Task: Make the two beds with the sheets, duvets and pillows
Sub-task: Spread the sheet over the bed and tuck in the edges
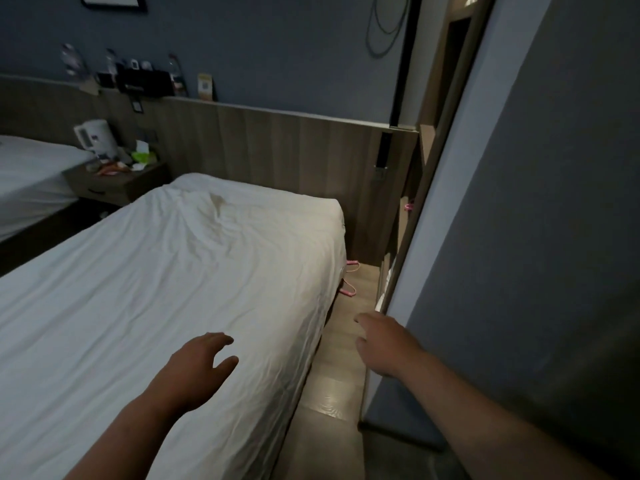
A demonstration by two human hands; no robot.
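Sheet [194, 258] lies under your left hand [197, 365], fingers spread and empty; your right hand [381, 344] hangs loose, empty, beside the bed [306, 355].

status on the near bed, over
Hands open, empty: left hand over the sheet, right hand over the floor. Sheet on, wrinkled; no duvet or pillow in view. Floor ahead: pink item.

Dim, soft, wide-angle bending; glare on floor [329, 398].

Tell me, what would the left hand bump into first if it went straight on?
Probably the white sheet on the near bed: the left hand reaches low across it, though its height is unclear.
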